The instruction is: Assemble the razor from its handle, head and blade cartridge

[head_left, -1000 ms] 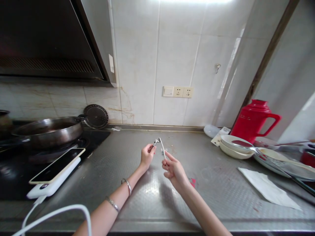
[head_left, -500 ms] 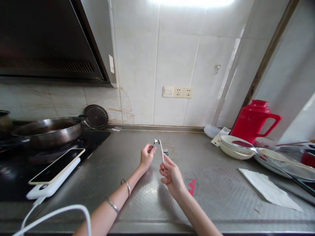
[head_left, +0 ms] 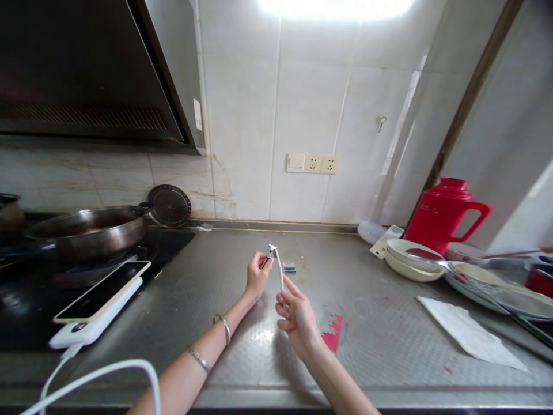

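Left hand (head_left: 258,275) pinching small metal piece (head_left: 271,250), right hand (head_left: 295,314) holding white stick (head_left: 280,270)

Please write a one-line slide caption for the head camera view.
Left hand grips a small dark metal tool, right hand a thin white stick, above a steel counter.

No legible txt, labels or nos
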The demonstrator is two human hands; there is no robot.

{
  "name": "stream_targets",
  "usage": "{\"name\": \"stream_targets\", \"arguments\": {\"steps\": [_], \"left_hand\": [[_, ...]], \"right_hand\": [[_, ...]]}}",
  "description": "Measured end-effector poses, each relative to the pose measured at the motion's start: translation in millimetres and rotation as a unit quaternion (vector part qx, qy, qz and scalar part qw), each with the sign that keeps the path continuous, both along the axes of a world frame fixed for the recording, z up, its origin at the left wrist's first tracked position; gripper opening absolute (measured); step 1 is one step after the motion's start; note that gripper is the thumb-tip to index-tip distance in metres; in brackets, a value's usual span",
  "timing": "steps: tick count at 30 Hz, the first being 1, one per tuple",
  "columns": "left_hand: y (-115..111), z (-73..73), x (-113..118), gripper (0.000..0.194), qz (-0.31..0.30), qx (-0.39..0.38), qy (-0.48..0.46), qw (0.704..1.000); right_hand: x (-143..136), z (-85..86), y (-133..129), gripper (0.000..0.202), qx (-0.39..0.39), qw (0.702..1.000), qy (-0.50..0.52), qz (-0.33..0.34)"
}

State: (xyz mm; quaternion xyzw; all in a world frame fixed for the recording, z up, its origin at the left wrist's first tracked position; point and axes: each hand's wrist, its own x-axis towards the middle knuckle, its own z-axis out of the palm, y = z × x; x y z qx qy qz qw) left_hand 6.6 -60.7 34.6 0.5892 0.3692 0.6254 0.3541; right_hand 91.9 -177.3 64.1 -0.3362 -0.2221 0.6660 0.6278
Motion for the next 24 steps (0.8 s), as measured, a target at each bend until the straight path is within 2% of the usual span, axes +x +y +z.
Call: {"name": "stream_targets", "arguments": {"steps": [4,10,16,24], "left_hand": [[-1.0,-0.6,1.2,0.019,-0.008,0.008,0.007,1.000],[-1.7,2.1,0.3,0.021,0.005,-0.004,-0.001,1.000],[-3.6,-1.5,3.9,0.020,-0.007,0.009,0.006,1.000],[-5.5,-1.0,3.3,0.018,0.012,0.016,0.003,1.000]], "right_hand": [[3.0,5.7,8.2,0.064,0.005,1.000,0.007,-0.027],[-0.2,-0.6,1.2,0.062,-0.009,1.000,0.014,-0.004],[3.9,6.7,8.5,0.064,-0.002,0.999,0.028,-0.018],[-9.1,-2.0,-6.7,0.065,0.003,0.999,0.036,-0.011]]}}
